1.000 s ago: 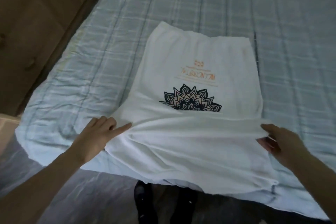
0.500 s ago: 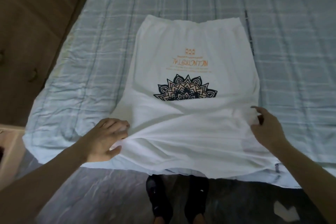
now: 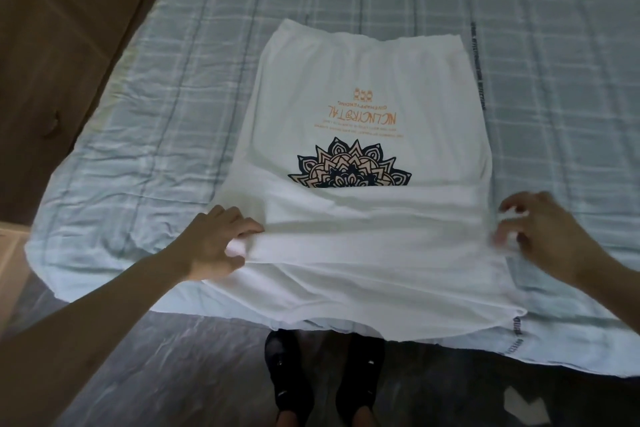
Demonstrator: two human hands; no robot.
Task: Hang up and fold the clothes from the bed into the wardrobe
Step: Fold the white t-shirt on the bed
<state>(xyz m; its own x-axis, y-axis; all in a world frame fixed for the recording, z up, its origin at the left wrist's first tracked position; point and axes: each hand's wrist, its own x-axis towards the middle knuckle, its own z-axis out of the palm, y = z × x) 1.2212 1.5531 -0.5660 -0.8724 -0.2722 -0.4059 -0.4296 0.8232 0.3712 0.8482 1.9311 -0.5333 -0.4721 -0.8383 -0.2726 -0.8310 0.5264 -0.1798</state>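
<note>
A white T-shirt (image 3: 360, 80) with an orange print and a dark mandala lies flat on the pale blue checked bed (image 3: 173, 97), its near part folded over the lower half of the mandala. My left hand (image 3: 214, 246) grips the shirt's left edge, with the cloth bunched between thumb and fingers. My right hand (image 3: 540, 236) is blurred at the shirt's right edge, and its curled fingers pinch the cloth there. The shirt's near hem hangs over the bed's front edge.
A brown wooden wardrobe or cabinet (image 3: 59, 45) stands along the bed's left side. My feet in dark shoes (image 3: 291, 378) stand on the grey floor at the bed's front edge. A white scrap (image 3: 526, 406) lies on the floor at the right.
Both hands have closed on the shirt's side edges; the left fingers, earlier straight, now curl round the cloth. The folded band of cloth sits a little higher over the mandala.
</note>
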